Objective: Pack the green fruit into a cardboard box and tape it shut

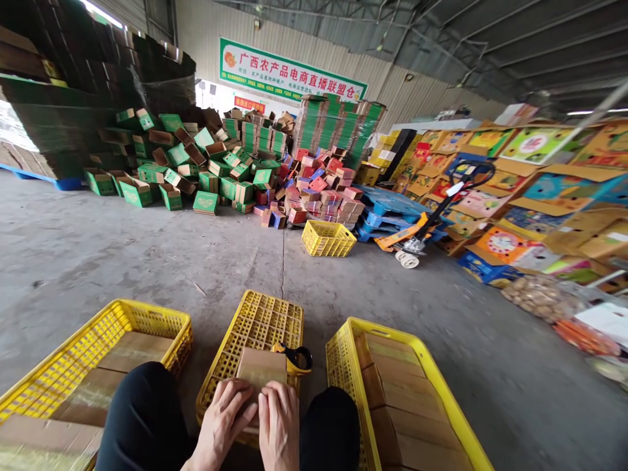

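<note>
My left hand (222, 422) and my right hand (279, 422) rest side by side, fingers flat and pressing on a small brown cardboard box (261, 367). The box lies on an upturned yellow plastic crate (258, 324) between my knees. A tape dispenser with a black handle (297, 356) sits on the crate just right of the box. Neither hand grips anything; both lie palm-down on the box's near end.
A yellow crate (122, 320) at my left and another (417, 353) at my right hold brown boxes. Farther off stand a yellow crate (328, 239), a pallet jack (426, 232), blue pallets, and heaps of green, red and coloured cartons. Bare concrete floor lies between.
</note>
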A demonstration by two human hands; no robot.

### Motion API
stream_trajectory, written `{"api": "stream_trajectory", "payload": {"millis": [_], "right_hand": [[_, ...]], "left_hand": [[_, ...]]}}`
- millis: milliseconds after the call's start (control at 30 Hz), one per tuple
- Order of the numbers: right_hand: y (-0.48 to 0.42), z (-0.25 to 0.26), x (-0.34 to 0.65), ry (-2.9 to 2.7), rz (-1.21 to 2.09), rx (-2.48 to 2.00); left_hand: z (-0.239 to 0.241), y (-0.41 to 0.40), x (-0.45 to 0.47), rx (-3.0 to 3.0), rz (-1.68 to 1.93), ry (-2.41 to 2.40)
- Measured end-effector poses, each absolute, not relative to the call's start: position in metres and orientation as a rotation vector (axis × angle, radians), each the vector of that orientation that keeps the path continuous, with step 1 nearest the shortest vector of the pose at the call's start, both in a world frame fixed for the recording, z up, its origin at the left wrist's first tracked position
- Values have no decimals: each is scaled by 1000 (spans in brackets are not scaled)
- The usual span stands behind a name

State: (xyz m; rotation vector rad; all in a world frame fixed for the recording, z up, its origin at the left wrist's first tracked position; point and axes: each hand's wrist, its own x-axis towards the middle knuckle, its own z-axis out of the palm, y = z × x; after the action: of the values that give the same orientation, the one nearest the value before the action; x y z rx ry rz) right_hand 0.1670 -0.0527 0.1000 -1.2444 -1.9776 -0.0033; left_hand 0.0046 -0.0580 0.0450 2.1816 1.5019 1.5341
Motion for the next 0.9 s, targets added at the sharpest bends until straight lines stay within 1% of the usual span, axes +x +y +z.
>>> {"api": "stream_trajectory", "payload": {"millis": [233,500,733,900], "right_hand": [[-40,114,148,-2071,139,-1136],[-23,128,130,-2189,257,-1058],[-24,119,123,-2198,205,-1085],[-28,115,130,-2174,306,-1064]], "left_hand": [[49,-62,-1,2150,1540,1448],[23,-62,0,2142,1538,1493],[20,-64,-10,2325,1592,1461],[29,-73,-13,2233,1520,1379]]}}
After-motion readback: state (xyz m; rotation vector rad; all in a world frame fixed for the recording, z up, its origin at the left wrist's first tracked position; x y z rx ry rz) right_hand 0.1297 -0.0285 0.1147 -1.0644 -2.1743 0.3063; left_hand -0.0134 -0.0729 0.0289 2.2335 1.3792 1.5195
